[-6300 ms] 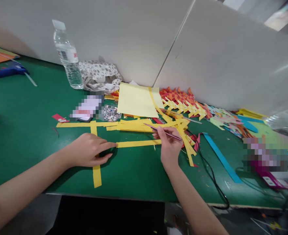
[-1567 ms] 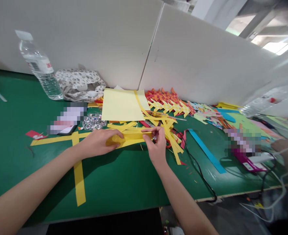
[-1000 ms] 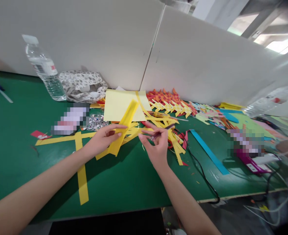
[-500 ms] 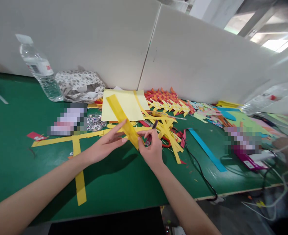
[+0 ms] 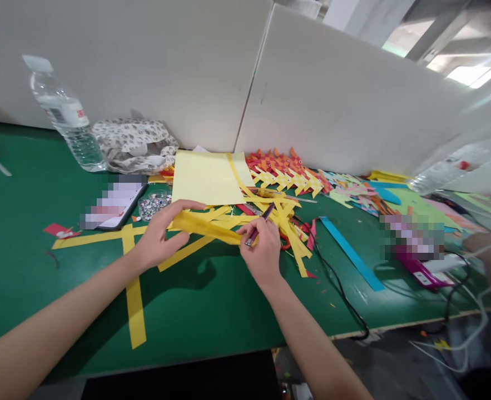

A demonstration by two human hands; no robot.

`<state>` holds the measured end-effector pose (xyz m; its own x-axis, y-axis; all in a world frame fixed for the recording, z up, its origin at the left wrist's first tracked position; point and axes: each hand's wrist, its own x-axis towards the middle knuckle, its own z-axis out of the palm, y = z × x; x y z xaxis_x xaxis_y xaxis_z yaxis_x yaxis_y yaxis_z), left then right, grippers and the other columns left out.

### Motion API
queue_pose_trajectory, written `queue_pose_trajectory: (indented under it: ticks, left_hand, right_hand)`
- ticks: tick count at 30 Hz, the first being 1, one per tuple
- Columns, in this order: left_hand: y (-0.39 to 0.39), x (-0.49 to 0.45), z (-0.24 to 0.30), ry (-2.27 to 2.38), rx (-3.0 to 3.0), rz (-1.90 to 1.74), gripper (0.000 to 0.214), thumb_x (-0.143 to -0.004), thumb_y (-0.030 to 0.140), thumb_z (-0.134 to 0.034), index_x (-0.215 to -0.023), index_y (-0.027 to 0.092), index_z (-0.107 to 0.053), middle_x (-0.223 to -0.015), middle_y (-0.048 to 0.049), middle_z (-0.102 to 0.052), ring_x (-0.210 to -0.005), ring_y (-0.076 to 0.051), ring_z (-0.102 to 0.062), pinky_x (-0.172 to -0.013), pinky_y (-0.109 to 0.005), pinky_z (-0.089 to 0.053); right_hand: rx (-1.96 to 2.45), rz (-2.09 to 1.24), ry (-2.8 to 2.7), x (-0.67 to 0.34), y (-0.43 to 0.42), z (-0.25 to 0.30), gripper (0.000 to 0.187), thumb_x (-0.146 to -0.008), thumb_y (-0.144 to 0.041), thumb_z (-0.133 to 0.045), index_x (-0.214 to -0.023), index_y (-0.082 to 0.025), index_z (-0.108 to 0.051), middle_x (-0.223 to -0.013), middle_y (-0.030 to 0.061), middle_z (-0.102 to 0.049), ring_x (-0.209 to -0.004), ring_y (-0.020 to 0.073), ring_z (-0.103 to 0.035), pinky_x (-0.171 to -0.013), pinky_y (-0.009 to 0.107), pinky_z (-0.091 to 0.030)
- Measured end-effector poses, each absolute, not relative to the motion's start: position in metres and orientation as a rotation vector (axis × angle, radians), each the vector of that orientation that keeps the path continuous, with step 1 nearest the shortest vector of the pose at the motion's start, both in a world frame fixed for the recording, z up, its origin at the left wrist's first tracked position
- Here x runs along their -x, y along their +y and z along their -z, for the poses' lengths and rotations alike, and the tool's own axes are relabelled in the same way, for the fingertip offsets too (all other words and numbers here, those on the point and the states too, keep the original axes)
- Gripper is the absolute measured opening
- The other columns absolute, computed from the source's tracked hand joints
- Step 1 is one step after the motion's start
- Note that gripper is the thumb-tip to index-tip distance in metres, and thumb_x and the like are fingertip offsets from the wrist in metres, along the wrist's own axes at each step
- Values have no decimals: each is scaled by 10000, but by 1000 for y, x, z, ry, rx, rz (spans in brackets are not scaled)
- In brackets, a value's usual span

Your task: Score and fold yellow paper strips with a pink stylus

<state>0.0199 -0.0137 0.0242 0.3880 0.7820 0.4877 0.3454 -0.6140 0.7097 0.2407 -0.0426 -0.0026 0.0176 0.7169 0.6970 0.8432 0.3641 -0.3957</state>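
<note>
Was prob. shaping the yellow strip (image 5: 208, 228), nearer me than the pale sheet (image 5: 207, 178). My R hand (image 5: 262, 251) gripped a slim purple tool (image 5: 267, 213) & apparently one strip end; L hand (image 5: 157, 239) curved, fingers apart, at the other. Next move prob. needed L pinch.

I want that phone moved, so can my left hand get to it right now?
Probably yes. The phone lies beyond the left hand, toward the left, with only flat paper seemingly between them, though that hand is at a raised yellow strip.
</note>
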Motion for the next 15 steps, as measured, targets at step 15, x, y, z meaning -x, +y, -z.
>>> queue_pose_trajectory:
  ticks: [15]
  left_hand:
    - [-13,-26,-9,866,-2438,-622,290,-793,280,-533,-1081,240,-529,-1037,-12,-680,-921,-166,-644,-799,-278,-500]
  right_hand:
    - [1470,-65,-1781,-239,-43,3,250,-634,-38,-490,-737,-239,-384,-742,12,-604,-726,217,-516,-736,372,-409]
